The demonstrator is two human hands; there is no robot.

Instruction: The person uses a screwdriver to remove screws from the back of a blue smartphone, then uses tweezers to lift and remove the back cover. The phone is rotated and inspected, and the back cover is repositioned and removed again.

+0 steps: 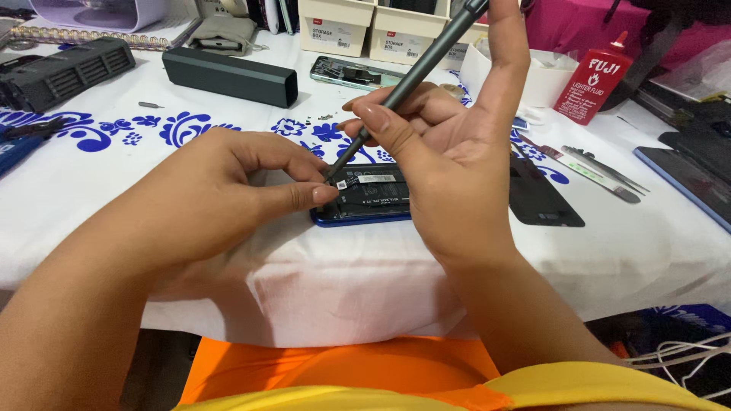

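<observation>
right hand [442,144] grips a grey screwdriver [411,80] (tip inside opened phone [369,199]); left hand [228,190] pinches its edge.

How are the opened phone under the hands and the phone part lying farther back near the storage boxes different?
The opened phone has a blue edge and a dark inside, and lies near the table's front edge; the phone part looks pale greenish and lies farther back. The left hand steadies the opened phone while the right hand sets a grey screwdriver into it; nothing touches the phone part. Both lie flat on the white tablecloth.
</observation>
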